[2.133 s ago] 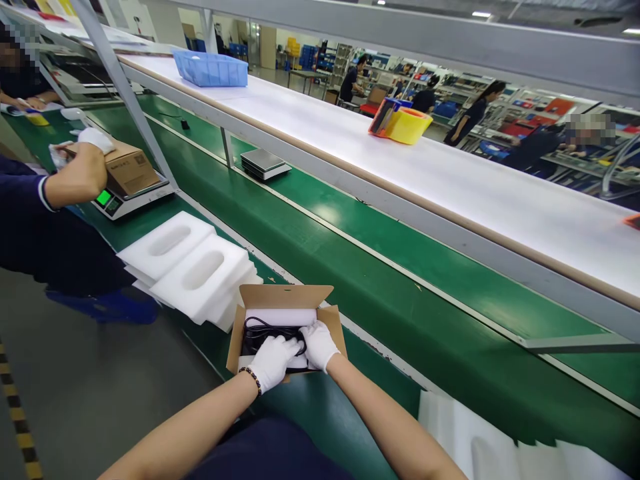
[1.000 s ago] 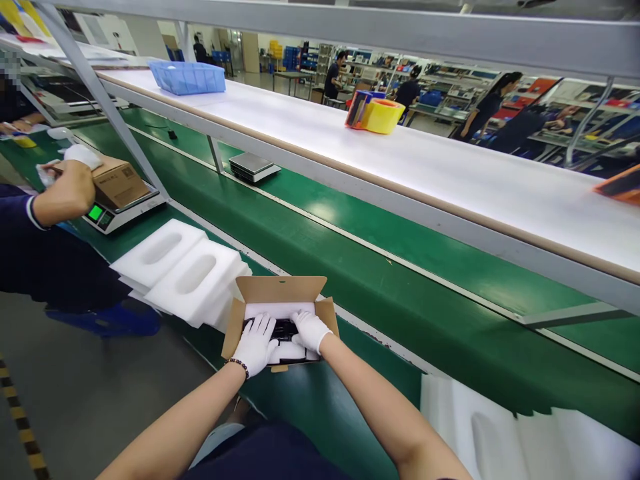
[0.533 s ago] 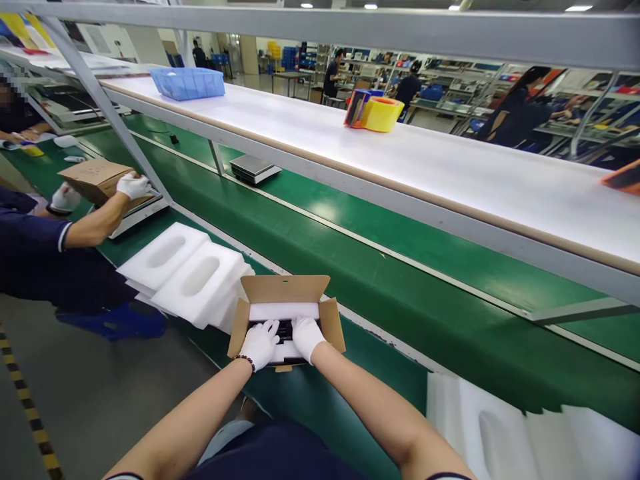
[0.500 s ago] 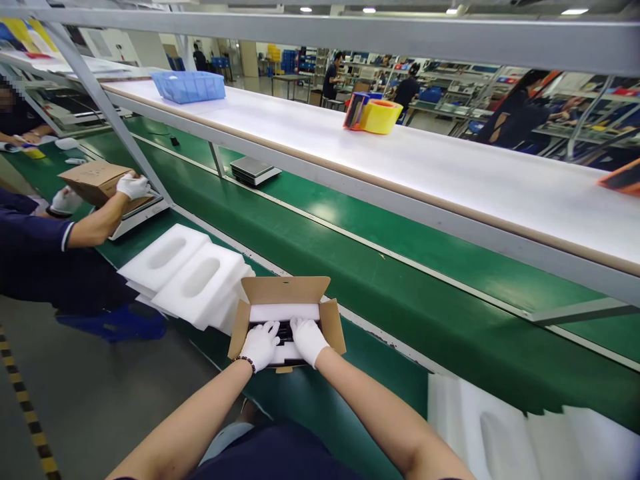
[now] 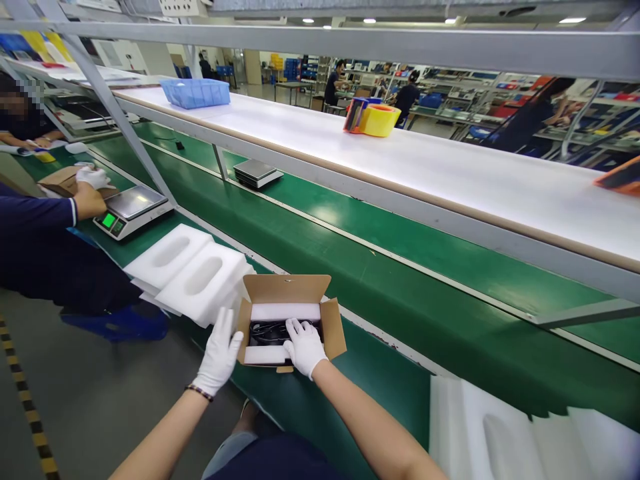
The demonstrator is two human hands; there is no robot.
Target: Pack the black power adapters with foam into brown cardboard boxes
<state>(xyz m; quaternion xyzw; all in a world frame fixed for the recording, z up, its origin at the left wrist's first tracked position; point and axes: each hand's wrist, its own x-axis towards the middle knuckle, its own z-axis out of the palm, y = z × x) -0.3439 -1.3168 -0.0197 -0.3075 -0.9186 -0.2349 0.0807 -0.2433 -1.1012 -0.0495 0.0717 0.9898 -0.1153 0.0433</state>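
Observation:
An open cardboard box (image 5: 287,289) stands in front of me on the green bench, its flaps spread outward. Inside lie coiled black cables (image 5: 266,331) between strips of white foam (image 5: 264,355). My right hand (image 5: 305,345), in a white glove, rests over the box with its fingers stretched onto the cables. My left hand (image 5: 219,353), also gloved, is at the box's left side with fingers extended and nothing in it. Left of the box lies a stack of white foam inserts (image 5: 200,275) with oval hollows.
A co-worker's gloved hand (image 5: 93,177) is on a brown carton (image 5: 60,181) beside a digital scale (image 5: 134,203). More foam inserts (image 5: 493,427) stand at lower right. Above the belt, a white shelf (image 5: 300,137) holds a blue basket (image 5: 197,93) and yellow tape (image 5: 381,120).
My left hand has left the inside of the box and moved left, uncovering the cables. My right hand stays in the box. The co-worker's carton has come off the scale toward the left.

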